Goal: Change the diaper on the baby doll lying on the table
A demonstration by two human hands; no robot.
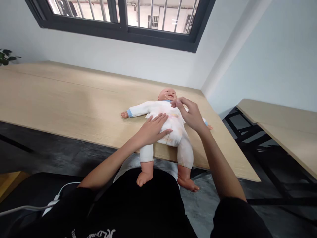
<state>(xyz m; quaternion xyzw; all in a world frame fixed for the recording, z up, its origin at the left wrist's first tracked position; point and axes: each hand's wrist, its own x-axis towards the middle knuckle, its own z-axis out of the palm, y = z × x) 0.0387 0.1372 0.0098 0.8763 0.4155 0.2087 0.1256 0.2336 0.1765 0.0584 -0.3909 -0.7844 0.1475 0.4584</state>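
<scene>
A baby doll (162, 108) lies on its back on the table (74, 96), head away from me, legs hanging over the front edge. It wears a white suit with blue cuffs and collar, and a white diaper (170, 135) is around its hips. My left hand (155, 128) rests flat on the diaper's left side, fingers stretched and thumb apart. Over the doll's upper chest, close to the collar, my right hand (189, 110) is closed with curled fingers in a pinch. Whatever lies between those fingertips, if anything, is hidden.
A barred window (158, 33) is in the wall behind the table. To the right stands another wooden table (284, 122) on dark legs. A white cable (27, 207) runs across a black seat at lower left, and a plant (7, 58) shows at far left.
</scene>
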